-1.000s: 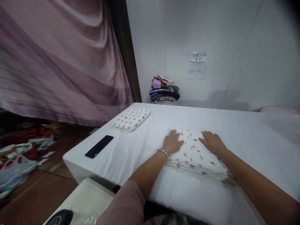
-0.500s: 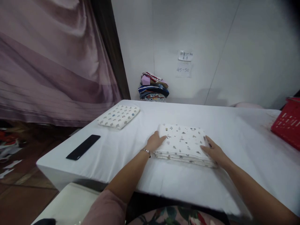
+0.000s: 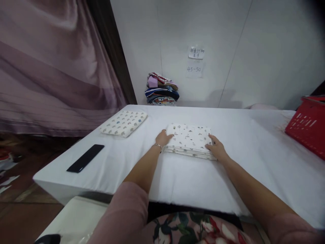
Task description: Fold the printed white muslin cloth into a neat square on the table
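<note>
A folded white cloth [image 3: 190, 138] with small leaf-like and grey prints lies flat on the white-covered table [image 3: 182, 179], its layered edge facing me. My left hand [image 3: 163, 139] grips its left side, thumb over the top and fingers against the edge. On the opposite side my right hand [image 3: 217, 149] holds the cloth the same way, thumb on top. The fingers beneath the edges are partly hidden. To the left lies another folded cloth [image 3: 124, 123], white with grey and blue motifs, apart from both hands.
A flat black object [image 3: 86, 158] lies near the table's left edge. The red basket [image 3: 307, 127] stands at the far right. Behind the table a pile of folded fabrics [image 3: 162, 89] rises against the wall, below paper notes [image 3: 194, 68]. A pink curtain [image 3: 50, 67] hangs at the left.
Both hands and the folded cloth have moved away from me, farther up the table. My view has shifted slightly; the other cloth and the black object stay put on the table.
</note>
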Available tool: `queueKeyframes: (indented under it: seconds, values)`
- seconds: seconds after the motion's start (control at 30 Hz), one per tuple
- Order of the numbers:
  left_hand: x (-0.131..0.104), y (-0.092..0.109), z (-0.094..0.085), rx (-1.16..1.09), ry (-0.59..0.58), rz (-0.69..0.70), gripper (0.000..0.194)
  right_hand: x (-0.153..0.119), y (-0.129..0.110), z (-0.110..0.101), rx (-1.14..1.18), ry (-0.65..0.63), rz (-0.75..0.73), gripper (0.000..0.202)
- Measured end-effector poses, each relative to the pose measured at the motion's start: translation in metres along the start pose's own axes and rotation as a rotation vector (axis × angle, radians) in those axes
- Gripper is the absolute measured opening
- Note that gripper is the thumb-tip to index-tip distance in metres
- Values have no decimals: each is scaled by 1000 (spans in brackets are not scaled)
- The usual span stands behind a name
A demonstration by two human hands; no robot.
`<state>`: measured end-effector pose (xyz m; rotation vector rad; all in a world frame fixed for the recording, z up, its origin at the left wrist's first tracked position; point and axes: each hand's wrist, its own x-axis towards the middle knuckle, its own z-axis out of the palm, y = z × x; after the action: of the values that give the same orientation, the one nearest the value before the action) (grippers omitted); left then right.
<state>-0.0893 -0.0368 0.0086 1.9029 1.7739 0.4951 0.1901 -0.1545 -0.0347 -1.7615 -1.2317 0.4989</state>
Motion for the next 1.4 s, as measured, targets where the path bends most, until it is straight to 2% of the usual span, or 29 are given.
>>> queueKeyframes:
  seconds: [0.1, 0.17, 0.27, 0.33, 0.4, 0.5, 0.6, 0.67, 0.9, 1.17, 1.4]
  values:
    - [-5, -10, 3, -23, 14, 19, 71, -7, 7, -3, -63, -22, -8, 62]
    - [-15, -17, 3, -37, 87, 77, 66, -18, 10, -9, -106, 16, -71, 57]
    - [-37, -22, 0, -38, 254, 286, 45, -33, 4, -15, -165, 139, -298, 42]
    - [-52, -21, 0, -32, 305, 453, 31, -40, -8, -16, -192, 152, -480, 32]
    - [-64, -16, 2, -19, 277, 586, 21, -43, -20, -14, -230, 50, -611, 26]
    - [-75, -6, 9, 27, 169, 697, 16, -45, -34, -6, -342, -119, -667, 26]
    - [-78, 0, 16, 67, 86, 732, 17, -46, -37, 1, -429, -143, -651, 29]
    - [-77, 1, 19, 66, 70, 731, 19, -46, -36, 3, -445, -129, -638, 30]
    - [-75, 1, 27, 81, 74, 711, 20, -47, -35, 5, -437, -133, -618, 29]
    - [-78, 4, 27, 81, 66, 701, 17, -53, -36, 3, -387, -84, -677, 28]
    - [-78, 4, 27, 33, 100, 777, 19, -53, -33, 1, -405, -100, -717, 29]
